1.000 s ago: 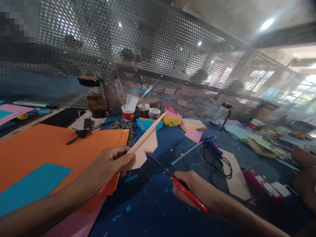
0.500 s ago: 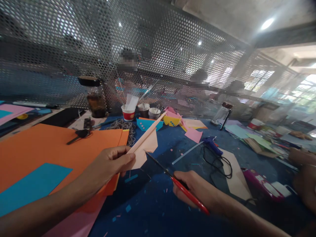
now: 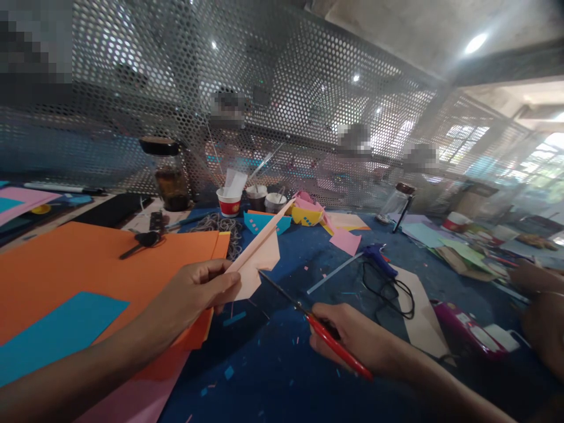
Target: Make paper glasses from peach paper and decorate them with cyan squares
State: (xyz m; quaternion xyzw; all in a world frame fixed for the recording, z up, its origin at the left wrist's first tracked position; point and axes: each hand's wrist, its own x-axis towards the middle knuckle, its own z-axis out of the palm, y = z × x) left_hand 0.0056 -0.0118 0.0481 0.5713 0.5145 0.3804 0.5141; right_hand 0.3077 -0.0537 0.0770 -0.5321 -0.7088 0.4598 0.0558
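Observation:
My left hand [image 3: 198, 291] pinches a folded peach paper piece [image 3: 258, 258] and holds it up above the blue table [image 3: 273, 364]. My right hand [image 3: 352, 338] is closed round the red handles of a pair of scissors [image 3: 308, 320]. The dark blades point up and left, and their tip touches the lower edge of the paper. Large orange sheets [image 3: 88, 264] lie beneath my left forearm, with a blue sheet [image 3: 53, 332] on top of them.
A blue glue gun [image 3: 379, 258] with its black cord lies right of centre. Paper cups [image 3: 229, 202], a dark jar [image 3: 170, 176] and coloured paper shapes [image 3: 308, 214] stand along the perforated metal screen. Another person's hands [image 3: 541, 305] are at the right edge.
The peach paper and both my hands have barely shifted. The other person's hand at the right edge has moved slightly.

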